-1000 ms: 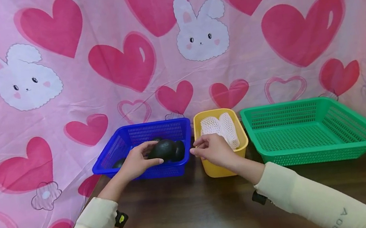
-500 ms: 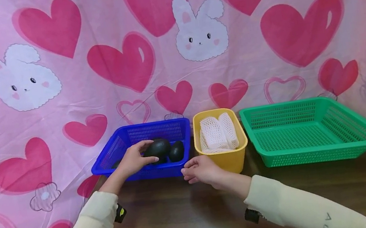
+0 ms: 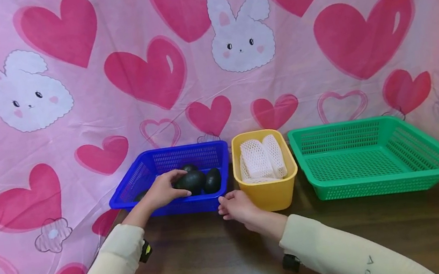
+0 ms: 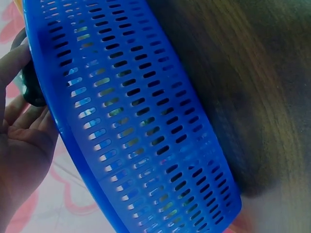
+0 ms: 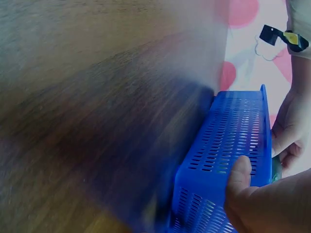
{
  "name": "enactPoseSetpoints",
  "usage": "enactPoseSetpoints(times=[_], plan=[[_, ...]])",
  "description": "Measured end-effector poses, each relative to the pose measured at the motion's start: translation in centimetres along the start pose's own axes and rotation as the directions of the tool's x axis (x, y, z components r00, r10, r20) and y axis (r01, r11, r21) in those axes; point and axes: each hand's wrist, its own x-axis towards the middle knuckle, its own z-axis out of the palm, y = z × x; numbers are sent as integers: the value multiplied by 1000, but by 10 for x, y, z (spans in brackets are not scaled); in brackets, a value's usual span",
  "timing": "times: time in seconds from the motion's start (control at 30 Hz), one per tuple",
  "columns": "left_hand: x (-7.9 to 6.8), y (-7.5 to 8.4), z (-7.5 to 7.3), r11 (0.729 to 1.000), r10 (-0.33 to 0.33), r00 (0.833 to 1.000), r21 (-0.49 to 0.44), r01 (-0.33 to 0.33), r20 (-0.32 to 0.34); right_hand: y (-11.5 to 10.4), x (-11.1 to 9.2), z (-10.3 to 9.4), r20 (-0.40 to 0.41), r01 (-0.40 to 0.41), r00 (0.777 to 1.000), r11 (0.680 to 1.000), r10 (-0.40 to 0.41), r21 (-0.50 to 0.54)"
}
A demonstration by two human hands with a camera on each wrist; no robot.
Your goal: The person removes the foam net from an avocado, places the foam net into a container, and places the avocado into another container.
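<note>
In the head view my left hand reaches over the front rim of the blue basket and grips a dark avocado between thumb and fingers. Another avocado lies just right of it, and one more shows partly behind. In the left wrist view the basket wall hides most of the held avocado. My right hand is at the basket's front right corner, fingers loosely bent and holding nothing. Its thumb overlaps that corner in the right wrist view; whether it touches I cannot tell.
A yellow bin of white foam net sleeves stands right of the blue basket. Farther right is a green basket with nothing in it. All stand on a brown wooden table before a pink heart-and-rabbit cloth.
My right hand has come from the yellow bin's front left edge down and left to the blue basket's corner. My left hand has shifted slightly left with the avocado and then lowered a little.
</note>
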Motion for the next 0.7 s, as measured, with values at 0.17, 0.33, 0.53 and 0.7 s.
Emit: enactPoseSetpoints(times=[0.17,0.33,0.53,0.7], plan=[[5,-2,0,1000,-13,999,26,12,34,2,9,5,-49,2,999,994,3,111],[10,-4,0,998,-24,995,68,18,96,3,16,9,-90,-12,996,985,28,174],[15,-6,-1,995,-35,985,94,19,168,3,18,9,-98,-15,995,986,31,169],[21,-8,-2,993,-45,973,114,19,228,4,18,8,-92,-9,995,988,23,156]])
